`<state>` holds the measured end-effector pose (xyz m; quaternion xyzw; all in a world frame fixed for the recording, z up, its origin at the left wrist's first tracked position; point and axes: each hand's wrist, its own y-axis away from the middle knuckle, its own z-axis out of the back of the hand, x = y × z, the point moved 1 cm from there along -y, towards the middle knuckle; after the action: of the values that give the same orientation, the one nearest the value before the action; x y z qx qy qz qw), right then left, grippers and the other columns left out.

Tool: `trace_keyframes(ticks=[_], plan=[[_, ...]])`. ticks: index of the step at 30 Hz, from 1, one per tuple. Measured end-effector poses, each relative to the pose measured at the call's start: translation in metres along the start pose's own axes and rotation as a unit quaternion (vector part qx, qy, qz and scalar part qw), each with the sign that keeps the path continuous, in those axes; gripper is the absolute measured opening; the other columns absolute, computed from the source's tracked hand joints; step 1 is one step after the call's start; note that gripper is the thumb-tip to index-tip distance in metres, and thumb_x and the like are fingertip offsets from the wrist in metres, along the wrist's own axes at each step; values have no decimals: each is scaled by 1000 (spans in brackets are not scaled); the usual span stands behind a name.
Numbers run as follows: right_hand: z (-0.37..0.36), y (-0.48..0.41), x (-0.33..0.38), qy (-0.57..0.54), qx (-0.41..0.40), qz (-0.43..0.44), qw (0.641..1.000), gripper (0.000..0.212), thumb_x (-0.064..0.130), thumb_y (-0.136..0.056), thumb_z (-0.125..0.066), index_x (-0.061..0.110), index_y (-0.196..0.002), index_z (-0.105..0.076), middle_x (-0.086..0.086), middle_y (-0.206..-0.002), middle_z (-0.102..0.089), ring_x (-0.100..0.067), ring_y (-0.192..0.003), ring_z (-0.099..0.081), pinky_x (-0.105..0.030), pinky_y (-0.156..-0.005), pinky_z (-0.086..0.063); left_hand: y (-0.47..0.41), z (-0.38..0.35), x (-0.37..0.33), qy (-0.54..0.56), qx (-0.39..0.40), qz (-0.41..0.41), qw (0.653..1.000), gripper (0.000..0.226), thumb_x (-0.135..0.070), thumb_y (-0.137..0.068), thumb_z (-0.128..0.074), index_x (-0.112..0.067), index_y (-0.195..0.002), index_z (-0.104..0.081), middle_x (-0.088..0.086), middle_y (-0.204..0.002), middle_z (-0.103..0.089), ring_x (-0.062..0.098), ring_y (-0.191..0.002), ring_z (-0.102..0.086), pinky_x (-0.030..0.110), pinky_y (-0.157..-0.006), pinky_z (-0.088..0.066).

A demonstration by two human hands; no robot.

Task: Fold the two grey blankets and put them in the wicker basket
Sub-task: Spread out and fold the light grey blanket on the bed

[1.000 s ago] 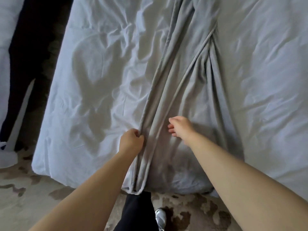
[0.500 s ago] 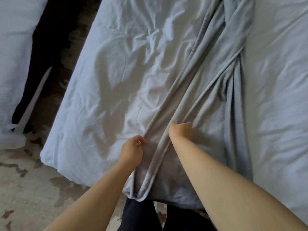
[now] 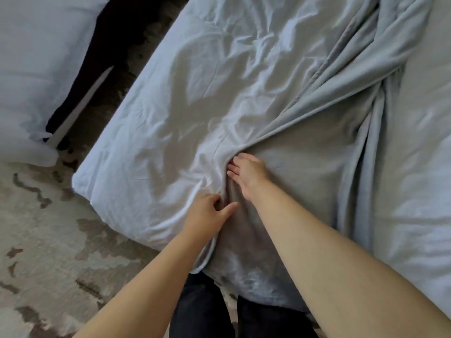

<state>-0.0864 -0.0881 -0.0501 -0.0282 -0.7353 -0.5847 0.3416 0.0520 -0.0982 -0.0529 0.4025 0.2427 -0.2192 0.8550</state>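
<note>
One grey blanket [image 3: 312, 172] lies lengthwise on the bed, bunched in long folds at the upper right and spread flatter near me, its near end hanging over the foot of the mattress. My left hand [image 3: 207, 212] pinches the blanket's left edge with curled fingers. Just beyond it, my right hand [image 3: 247, 172] rests on the blanket with fairly straight fingers pointing left at the same edge. No second grey blanket and no wicker basket are in view.
The bed has a crumpled white sheet [image 3: 170, 123]. A second white bed [image 3: 31, 69] stands at the left across a dark gap. A patterned beige carpet [image 3: 48, 240] covers the floor. My dark-trousered legs [image 3: 202, 311] stand against the bed's foot.
The blanket's near part has spread out wider and flatter. My right hand has moved left to the blanket's left edge and its fingers have straightened. My left hand stays on that edge.
</note>
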Motion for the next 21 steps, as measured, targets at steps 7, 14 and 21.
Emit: trace_keyframes(ticks=[7, 14, 21], plan=[[60, 0, 9, 119, -19, 7, 993, 19, 4, -96, -41, 14, -104, -54, -4, -77, -59, -14, -62, -54, -22, -54, -41, -11, -7, 11, -73, -30, 77, 994, 20, -4, -80, -51, -16, -64, -44, 13, -81, -63, 33, -87, -57, 27, -64, -28], [222, 6, 7, 204, -249, -6, 947, 22, 3, -91, -47, 1, -103, -66, -12, -82, -61, -21, -67, -57, -25, -57, -46, -42, -12, -33, -97, -9, 69, 993, 9, -25, -86, -56, -21, -78, -56, 0, -75, -55, 22, -73, -48, 26, -65, -34], [314, -12, 18, 267, -426, 11, 864, 31, 11, -85, -59, 2, -114, -64, -24, -118, -64, -37, -109, -58, -34, -86, -44, -113, -34, -99, -125, -32, 5, 992, 29, -35, -88, -57, -18, -66, -48, 0, -66, -51, 26, -70, -53, 29, -62, -36]])
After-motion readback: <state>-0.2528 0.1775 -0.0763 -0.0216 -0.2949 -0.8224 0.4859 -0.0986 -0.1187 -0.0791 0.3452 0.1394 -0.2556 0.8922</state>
